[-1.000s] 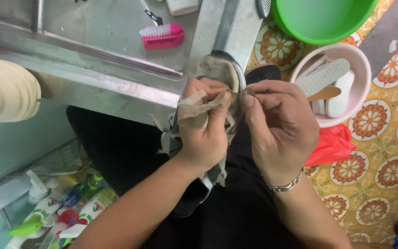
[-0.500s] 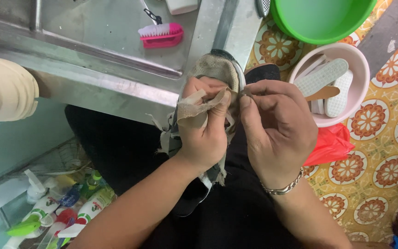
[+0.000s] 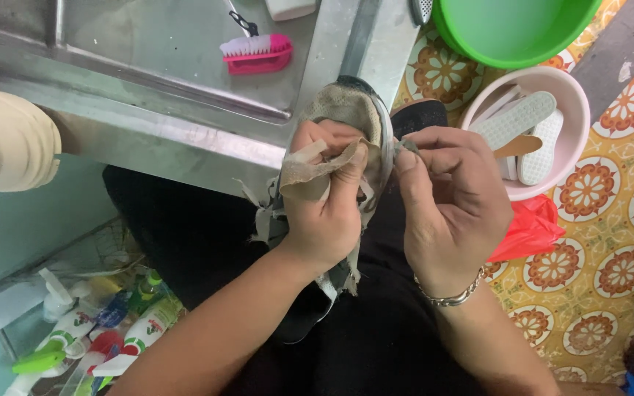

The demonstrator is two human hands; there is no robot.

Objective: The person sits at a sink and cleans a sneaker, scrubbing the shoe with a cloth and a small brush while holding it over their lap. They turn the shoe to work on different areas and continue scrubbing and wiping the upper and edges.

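A worn beige shoe with a dark sole rests on my lap, toe pointing away from me. My left hand grips the shoe's upper and a loose flap of beige fabric, with frayed laces hanging below it. My right hand sits just right of the shoe, thumb and forefinger pinched on a small bit of lace or thread at the shoe's edge. A metal bracelet circles my right wrist.
A steel sink lies ahead with a pink scrub brush in it. A green basin and a pink bowl holding white shoe soles stand on the patterned floor. A red bag lies beside my knee. Bottles crowd a wire rack lower left.
My right hand's fingers have drawn slightly away from the shoe to the right while still pinching. The left hand keeps its grip on the shoe.
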